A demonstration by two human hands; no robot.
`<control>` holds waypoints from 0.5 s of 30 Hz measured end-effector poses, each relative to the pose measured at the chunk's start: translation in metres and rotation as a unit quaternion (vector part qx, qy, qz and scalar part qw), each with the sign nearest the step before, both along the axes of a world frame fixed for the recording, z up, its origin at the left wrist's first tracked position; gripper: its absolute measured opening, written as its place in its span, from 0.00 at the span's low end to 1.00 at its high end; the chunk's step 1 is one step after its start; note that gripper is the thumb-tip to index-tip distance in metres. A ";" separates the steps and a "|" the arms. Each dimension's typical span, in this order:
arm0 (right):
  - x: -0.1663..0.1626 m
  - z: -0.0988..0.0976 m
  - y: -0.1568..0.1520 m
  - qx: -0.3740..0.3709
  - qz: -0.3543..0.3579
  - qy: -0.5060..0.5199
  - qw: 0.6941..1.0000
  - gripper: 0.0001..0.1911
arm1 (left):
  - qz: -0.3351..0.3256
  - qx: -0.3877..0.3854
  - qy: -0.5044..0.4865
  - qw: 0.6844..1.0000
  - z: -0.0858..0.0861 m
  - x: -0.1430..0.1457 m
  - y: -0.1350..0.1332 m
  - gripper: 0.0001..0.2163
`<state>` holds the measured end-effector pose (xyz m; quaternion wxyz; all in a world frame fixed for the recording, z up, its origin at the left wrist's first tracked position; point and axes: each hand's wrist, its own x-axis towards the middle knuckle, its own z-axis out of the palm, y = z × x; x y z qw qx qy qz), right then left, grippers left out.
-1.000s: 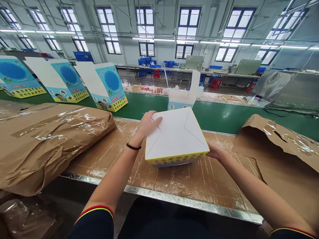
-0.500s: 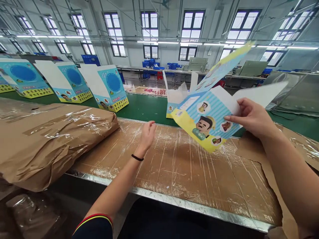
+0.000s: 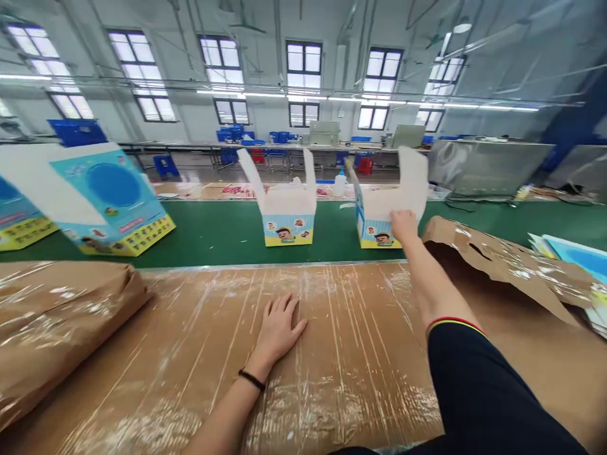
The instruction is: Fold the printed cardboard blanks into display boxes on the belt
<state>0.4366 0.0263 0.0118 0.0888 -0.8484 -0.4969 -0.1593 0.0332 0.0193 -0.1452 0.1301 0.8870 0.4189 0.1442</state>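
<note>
My right hand (image 3: 404, 226) reaches forward with its fingers closed on the near right edge of a printed cardboard box (image 3: 379, 232). That box stands upright on the green belt (image 3: 213, 221), white flaps raised, cartoon faces on its blue and yellow front. Flat on the brown, film-covered work surface (image 3: 332, 354) lies my left hand (image 3: 279, 327), fingers stretched out and holding nothing. A second box of the same print (image 3: 289, 232) is on the belt just left of the first, its flaps also up.
Further left on the belt stands a box with a blue circle (image 3: 114, 186), another partly cut off beside it. A brown wrapped bundle (image 3: 61, 322) lies at left. Torn brown paper (image 3: 493, 253) and flat printed sheets (image 3: 578, 253) are at right. A white bottle (image 3: 340, 184) stands beyond the belt.
The box in my right hand has gone from the air above the work surface onto the belt. My left hand has come down flat on the surface. The view has turned right.
</note>
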 end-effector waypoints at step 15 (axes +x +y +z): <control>0.079 -0.072 -0.228 -0.017 -0.390 0.148 0.909 0.63 | -0.001 0.020 0.056 0.998 -0.006 -0.017 0.023 0.26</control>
